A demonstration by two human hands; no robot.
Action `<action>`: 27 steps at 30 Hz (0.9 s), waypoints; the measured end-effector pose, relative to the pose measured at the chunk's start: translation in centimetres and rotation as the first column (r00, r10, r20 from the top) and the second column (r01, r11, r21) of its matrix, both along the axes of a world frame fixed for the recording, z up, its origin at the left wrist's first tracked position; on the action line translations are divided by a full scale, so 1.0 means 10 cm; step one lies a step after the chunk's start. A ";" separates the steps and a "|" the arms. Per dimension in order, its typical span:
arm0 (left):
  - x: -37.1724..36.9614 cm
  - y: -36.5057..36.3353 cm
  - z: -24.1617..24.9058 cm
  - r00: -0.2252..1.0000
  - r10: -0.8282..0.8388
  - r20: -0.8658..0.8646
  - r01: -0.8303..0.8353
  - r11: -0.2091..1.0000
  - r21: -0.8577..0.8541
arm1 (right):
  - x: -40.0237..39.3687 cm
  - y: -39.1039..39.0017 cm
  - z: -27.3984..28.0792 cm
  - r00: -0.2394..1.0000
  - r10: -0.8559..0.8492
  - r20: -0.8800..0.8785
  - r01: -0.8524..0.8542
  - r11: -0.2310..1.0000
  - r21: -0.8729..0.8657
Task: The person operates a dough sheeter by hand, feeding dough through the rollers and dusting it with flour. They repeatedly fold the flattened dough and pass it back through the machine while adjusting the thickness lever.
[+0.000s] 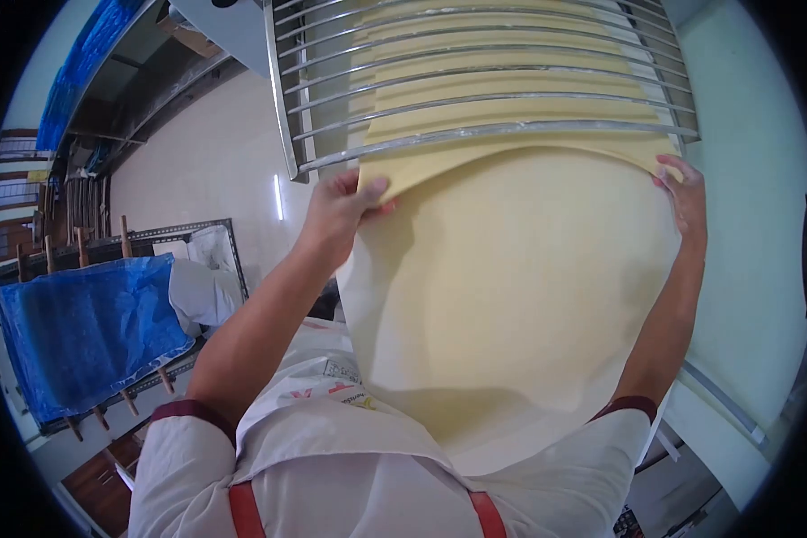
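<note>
A wide, pale yellow dough sheet runs beneath a guard of metal bars. Its near edge is pulled up and sags in a curve between my two hands. At the left corner, the thumb and fingers of my left hand pinch the sheet. My right hand grips the opposite corner, fingers closed at the edge, just below the guard's right end. Under the lifted edge lies a smooth cream surface, with shadows along its left side and near my apron.
On the left stands a metal rack with wooden rolling rods and a blue plastic sheet. Tiled floor lies behind it. A pale green panel borders the work surface on the right.
</note>
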State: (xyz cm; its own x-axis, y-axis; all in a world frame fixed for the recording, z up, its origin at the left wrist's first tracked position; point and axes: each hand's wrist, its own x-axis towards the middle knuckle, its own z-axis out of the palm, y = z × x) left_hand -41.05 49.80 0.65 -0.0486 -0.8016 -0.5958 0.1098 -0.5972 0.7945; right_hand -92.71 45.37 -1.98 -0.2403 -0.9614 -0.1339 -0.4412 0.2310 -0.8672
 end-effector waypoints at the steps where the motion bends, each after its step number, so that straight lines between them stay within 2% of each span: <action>1: 0.00 -0.09 -0.10 0.994 0.067 -0.083 -0.075 0.993 -0.097 | 0.08 -0.09 -0.09 0.997 -0.016 -0.074 0.016 1.000 -0.012; 2: -0.01 -0.14 -0.15 0.989 0.125 -0.077 -0.134 0.984 -0.118 | 0.12 -0.20 -0.17 0.988 -0.039 -0.152 0.034 0.999 -0.033; 3: -0.03 -0.20 -0.20 0.980 0.185 -0.076 -0.194 0.971 -0.142 | 0.07 -0.31 -0.42 0.993 0.034 -0.115 -0.055 0.981 -0.184; 4: -0.02 -0.23 -0.25 0.967 0.244 -0.071 -0.253 0.954 -0.163 | 0.30 -0.38 -0.38 0.841 -0.011 -0.540 -0.175 0.941 -0.291; 5: 0.05 -0.21 -0.34 0.982 0.150 -0.117 -0.172 0.961 -0.215 | 0.64 -0.43 -0.32 0.524 -0.118 -0.844 -0.326 0.887 -0.326; 7: 0.06 -0.11 -0.30 0.994 0.088 -0.066 -0.103 0.954 -0.282 | 1.05 -0.65 -0.43 0.274 -0.129 -0.953 -0.332 0.917 -0.220; 8: 0.05 -0.04 -0.23 0.997 0.059 -0.041 -0.069 0.945 -0.320 | 1.23 -0.83 -0.59 0.350 -0.103 -0.931 -0.359 0.903 -0.235; 9: 0.00 0.04 -0.09 0.997 0.065 -0.043 -0.073 0.975 -0.210 | 1.44 -0.99 -0.67 0.421 -0.079 -0.903 -0.387 0.885 -0.258; 10: 0.03 0.10 -0.04 0.998 -0.013 -0.055 0.003 0.986 -0.169 | 1.86 -1.09 -0.52 0.358 0.001 -0.934 -0.336 0.933 -0.128; 11: 0.08 0.14 -0.05 0.994 -0.091 -0.068 0.082 0.988 -0.133 | 2.16 -1.17 -0.61 0.436 0.023 -0.900 -0.421 0.889 -0.181; 12: 0.15 0.20 -0.07 0.977 -0.200 -0.068 0.188 0.971 -0.150 | 2.57 -1.14 -0.44 0.510 0.093 -0.855 -0.493 0.846 -0.202; 13: 0.23 0.27 -0.08 0.951 -0.303 -0.064 0.289 0.943 -0.163 | 2.93 -1.13 -0.48 0.540 0.164 -0.825 -0.556 0.806 -0.203; 14: 0.34 0.34 -0.05 0.923 -0.382 -0.043 0.370 0.913 -0.171 | 3.26 -1.12 -0.54 0.560 0.240 -0.793 -0.615 0.761 -0.205; 16: 0.62 0.41 0.03 0.845 -0.535 0.006 0.528 0.831 -0.178 | 3.88 -0.97 -0.37 0.472 0.311 -0.825 -0.660 0.745 -0.097; 18: 0.99 0.40 0.15 0.832 -0.550 0.073 0.554 0.819 -0.147 | 4.08 -0.76 -0.23 0.401 0.379 -0.834 -0.739 0.672 -0.050; 20: 1.49 0.31 0.20 0.826 -0.542 0.156 0.560 0.820 -0.119 | 4.07 -0.58 -0.16 0.380 0.439 -0.814 -0.759 0.651 -0.003; 22: 2.16 0.16 0.02 0.843 -0.483 0.237 0.518 0.847 -0.120 | 4.05 -0.41 0.04 0.427 0.450 -0.784 -0.694 0.719 0.035; 24: 2.91 -0.19 -0.29 0.869 -0.375 0.323 0.444 0.879 -0.173 | 3.93 -0.24 0.05 0.528 0.374 -0.763 -0.565 0.825 0.013; 25: 3.24 -0.46 -0.31 0.896 -0.295 0.333 0.383 0.892 -0.240 | 3.87 -0.14 0.08 0.593 0.286 -0.753 -0.486 0.873 -0.051; 27: 3.64 -1.20 0.04 0.949 -0.087 0.303 0.165 0.957 -0.240 | 3.77 0.09 0.09 0.699 0.102 -0.707 -0.300 0.940 -0.161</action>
State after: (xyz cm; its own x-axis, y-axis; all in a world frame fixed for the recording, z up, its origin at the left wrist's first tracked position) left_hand -4.69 37.81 1.01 -0.0178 -0.9283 -0.3715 -0.2077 -0.3600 0.9095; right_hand -55.04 46.26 -1.08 0.0333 -0.9720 0.2324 -0.9405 -0.1092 -0.3219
